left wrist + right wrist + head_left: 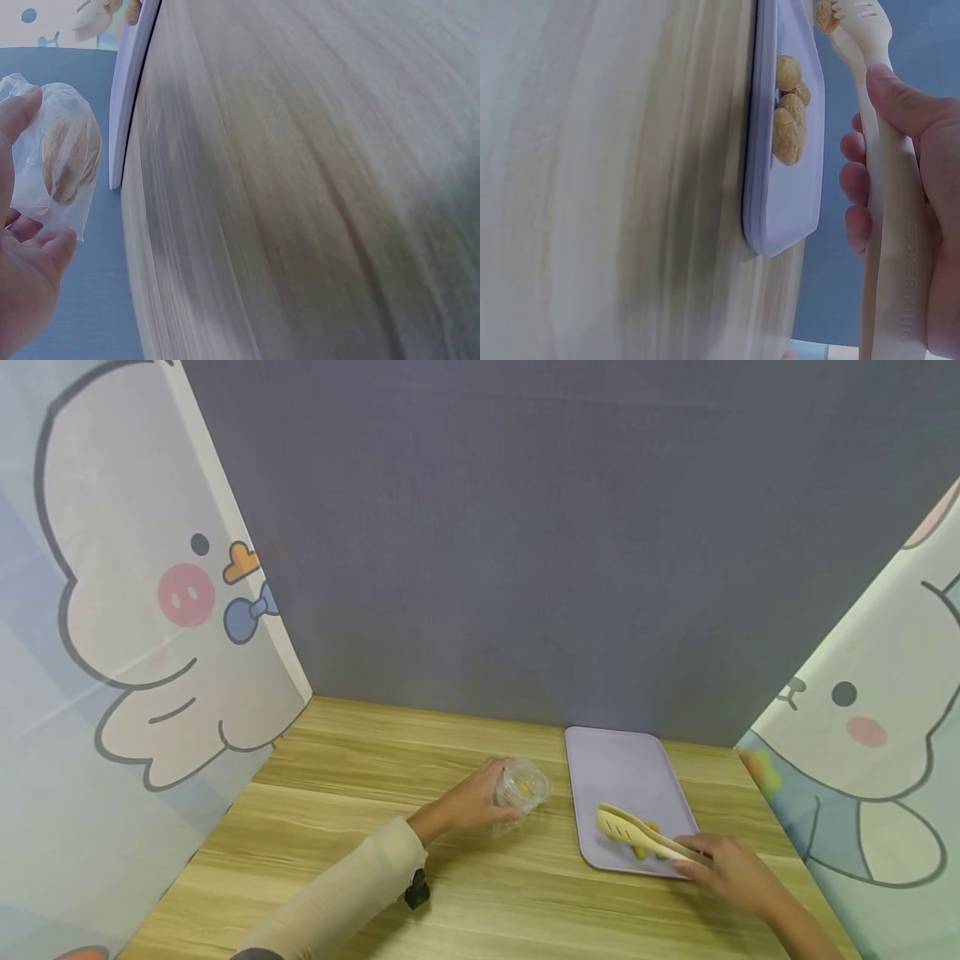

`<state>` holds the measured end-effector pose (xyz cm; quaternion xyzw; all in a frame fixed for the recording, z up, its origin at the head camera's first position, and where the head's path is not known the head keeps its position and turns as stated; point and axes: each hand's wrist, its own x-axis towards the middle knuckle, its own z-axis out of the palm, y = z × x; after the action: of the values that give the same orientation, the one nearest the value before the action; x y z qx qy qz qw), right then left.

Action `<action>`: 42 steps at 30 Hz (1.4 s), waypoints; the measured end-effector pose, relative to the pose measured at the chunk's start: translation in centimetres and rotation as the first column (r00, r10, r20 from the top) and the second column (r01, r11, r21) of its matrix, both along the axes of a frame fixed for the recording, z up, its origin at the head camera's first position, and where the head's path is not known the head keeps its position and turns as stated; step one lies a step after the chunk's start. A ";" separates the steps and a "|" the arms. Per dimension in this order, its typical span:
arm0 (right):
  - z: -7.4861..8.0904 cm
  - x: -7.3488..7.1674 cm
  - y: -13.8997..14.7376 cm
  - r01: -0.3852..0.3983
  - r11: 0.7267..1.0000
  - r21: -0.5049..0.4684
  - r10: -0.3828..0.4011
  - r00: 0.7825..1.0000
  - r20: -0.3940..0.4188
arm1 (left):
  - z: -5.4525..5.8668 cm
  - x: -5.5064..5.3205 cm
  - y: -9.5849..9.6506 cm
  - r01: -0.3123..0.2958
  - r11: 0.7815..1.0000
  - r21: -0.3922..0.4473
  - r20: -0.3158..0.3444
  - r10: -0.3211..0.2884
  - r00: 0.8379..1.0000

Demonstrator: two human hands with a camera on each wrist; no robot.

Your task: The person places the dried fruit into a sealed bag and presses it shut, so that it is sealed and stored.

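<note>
My left hand [476, 797] holds a clear plastic bag [517, 797] upright over the table, its mouth spread. In the left wrist view, tan unshelled peanuts [71, 161] show through the bag's side. My right hand [727, 868] grips cream-coloured tongs [630, 831] above the near part of a lilac tray [622, 768]. Between the tong tips, the right wrist view shows a peanut [826, 16]. Several more peanuts [789, 135] lie in a cluster on the tray below the tongs.
The wood-grain table [360, 752] meets a dark grey panel [487, 543] at the back. Cartoon-printed sheets [247, 693] line both sides. A small black object [417, 890] is at my left wrist.
</note>
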<state>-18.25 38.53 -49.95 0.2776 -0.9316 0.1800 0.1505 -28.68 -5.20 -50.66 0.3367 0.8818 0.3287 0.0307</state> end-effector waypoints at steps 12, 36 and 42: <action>0.9 -0.9 -1.0 0.000 1.000 -0.023 0.000 1.000 -0.014 | -0.1 -0.2 0.2 0.005 1.000 0.015 0.015 -0.005 1.000; 2.5 -2.9 -3.8 0.010 1.000 -0.026 -0.009 0.999 0.038 | -0.1 -0.2 0.5 0.007 1.000 0.003 -0.004 -0.007 1.000; 3.3 -3.4 -4.9 -0.002 0.999 -0.039 0.006 0.996 0.086 | 0.2 0.0 0.7 0.008 1.000 0.005 -0.004 -0.008 1.000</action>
<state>-21.64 33.66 -46.65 0.2684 -0.9330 0.2102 0.1151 -28.72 -4.52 -50.50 0.3409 0.8798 0.3299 0.0292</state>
